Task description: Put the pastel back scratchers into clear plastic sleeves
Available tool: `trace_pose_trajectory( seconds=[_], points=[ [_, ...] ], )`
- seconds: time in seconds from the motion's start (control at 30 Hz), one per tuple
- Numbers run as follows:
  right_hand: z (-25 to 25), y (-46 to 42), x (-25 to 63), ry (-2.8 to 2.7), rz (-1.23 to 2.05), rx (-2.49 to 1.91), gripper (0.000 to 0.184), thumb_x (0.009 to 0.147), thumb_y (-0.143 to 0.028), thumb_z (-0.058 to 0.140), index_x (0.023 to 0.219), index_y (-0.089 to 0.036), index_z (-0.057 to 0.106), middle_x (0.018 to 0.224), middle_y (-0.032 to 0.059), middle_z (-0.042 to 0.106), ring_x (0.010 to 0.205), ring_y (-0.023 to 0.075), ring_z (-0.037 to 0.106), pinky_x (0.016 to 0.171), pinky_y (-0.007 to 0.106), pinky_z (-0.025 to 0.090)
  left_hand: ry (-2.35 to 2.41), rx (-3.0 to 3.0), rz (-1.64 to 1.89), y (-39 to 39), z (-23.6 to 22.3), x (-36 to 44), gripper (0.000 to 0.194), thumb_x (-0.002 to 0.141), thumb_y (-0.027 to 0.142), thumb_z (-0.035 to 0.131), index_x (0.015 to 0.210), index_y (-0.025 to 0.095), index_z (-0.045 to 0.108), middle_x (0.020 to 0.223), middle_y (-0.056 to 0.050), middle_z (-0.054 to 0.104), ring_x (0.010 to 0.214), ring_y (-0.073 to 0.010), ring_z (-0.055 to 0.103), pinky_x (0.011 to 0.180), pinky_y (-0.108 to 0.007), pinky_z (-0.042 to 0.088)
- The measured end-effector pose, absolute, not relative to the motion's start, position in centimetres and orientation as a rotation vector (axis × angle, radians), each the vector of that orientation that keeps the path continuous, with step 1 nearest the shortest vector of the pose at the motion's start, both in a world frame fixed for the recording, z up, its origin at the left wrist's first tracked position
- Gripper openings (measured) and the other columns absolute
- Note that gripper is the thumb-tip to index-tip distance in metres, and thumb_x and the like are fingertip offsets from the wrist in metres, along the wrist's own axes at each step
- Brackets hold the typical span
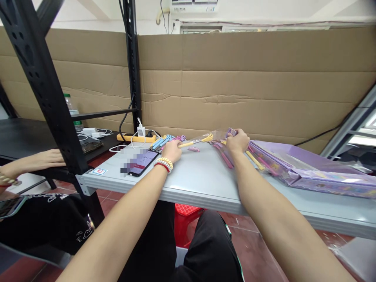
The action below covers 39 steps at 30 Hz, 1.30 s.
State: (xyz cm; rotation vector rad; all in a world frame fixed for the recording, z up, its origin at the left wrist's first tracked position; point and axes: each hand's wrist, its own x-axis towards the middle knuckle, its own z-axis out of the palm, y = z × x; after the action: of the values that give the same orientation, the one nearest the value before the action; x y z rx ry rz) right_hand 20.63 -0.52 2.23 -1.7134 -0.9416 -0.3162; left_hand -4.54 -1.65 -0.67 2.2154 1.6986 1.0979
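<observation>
My left hand is closed round the yellow handle of a back scratcher, whose claw end points right. Clear plastic wrapping lies about the claw and stretches toward my right hand. That hand is closed on the wrapping, by a small purple printed label. Left of my left hand lie several blue and pink back scratchers. A small pink packet rests on the table between my hands. Several wrapped pink and yellow back scratchers lie partly behind my right forearm.
A purple box with clear plastic on it stands at the right of the grey table. A phone and a yellow power strip are at the left. Black shelf posts and a co-worker's hand are farther left.
</observation>
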Motion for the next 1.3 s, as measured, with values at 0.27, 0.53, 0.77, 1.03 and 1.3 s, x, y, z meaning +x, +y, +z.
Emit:
trace_pose_trajectory(
  seconds=[0.27, 0.53, 0.77, 1.03, 1.3],
  points=[
    [2.2, -0.3, 21.1, -1.013, -0.306, -1.666, 0.015, 0.063, -0.022, 0.069, 0.076, -0.018, 0.064, 0.08, 0.008, 0.068, 0.077, 0.023, 0.059, 0.074, 0.033, 0.04, 1.696, 2.215, 1.093, -1.7, -0.7, -4.6, 0.039, 0.074, 0.01, 0.053, 0.108, 0.02, 0.071, 0.101, -0.009, 0.072, 0.095, -0.0228, 0.063, 0.083, -0.029, 0.046],
    [2.6, -0.7, 20.6, -1.017, -0.221, -1.646, 0.029, 0.055, -0.026, 0.077, 0.058, -0.021, 0.048, 0.066, 0.0014, 0.062, 0.068, 0.0186, 0.055, 0.072, 0.031, 0.039, 1.669, 2.276, 1.059, -1.5, -0.7, -4.5, 0.038, 0.075, 0.009, 0.053, 0.108, 0.018, 0.07, 0.1, -0.009, 0.072, 0.094, -0.0226, 0.063, 0.082, -0.029, 0.046],
    [2.4, -0.4, 20.6, -1.076, -0.176, -1.544, 0.037, 0.047, -0.033, 0.083, 0.058, -0.02, 0.05, 0.065, 0.0008, 0.062, 0.065, 0.0173, 0.056, 0.068, 0.03, 0.041, 1.687, 2.263, 1.066, -1.5, -0.8, -4.5, 0.038, 0.076, 0.01, 0.054, 0.11, 0.019, 0.07, 0.102, -0.009, 0.072, 0.096, -0.0223, 0.063, 0.085, -0.029, 0.046],
    [2.2, -0.5, 20.4, -1.181, -0.062, -1.365, 0.023, 0.052, -0.027, 0.077, 0.063, -0.017, 0.059, 0.061, -0.0008, 0.06, 0.061, 0.015, 0.054, 0.063, 0.029, 0.043, 1.701, 2.236, 1.074, -1.6, -0.7, -4.5, 0.039, 0.076, 0.01, 0.055, 0.11, 0.02, 0.069, 0.103, -0.006, 0.071, 0.095, -0.0213, 0.063, 0.084, -0.028, 0.047],
    [1.4, 0.4, 20.6, -1.225, 0.095, -1.267, 0.02, 0.061, -0.017, 0.065, 0.08, -0.013, 0.065, 0.078, 0.006, 0.07, 0.074, 0.0176, 0.063, 0.07, 0.031, 0.051, 1.712, 2.246, 1.065, -1.7, -0.6, -4.6, 0.04, 0.076, 0.009, 0.052, 0.11, 0.018, 0.069, 0.103, -0.009, 0.072, 0.095, -0.0232, 0.063, 0.083, -0.03, 0.047]
  ],
)
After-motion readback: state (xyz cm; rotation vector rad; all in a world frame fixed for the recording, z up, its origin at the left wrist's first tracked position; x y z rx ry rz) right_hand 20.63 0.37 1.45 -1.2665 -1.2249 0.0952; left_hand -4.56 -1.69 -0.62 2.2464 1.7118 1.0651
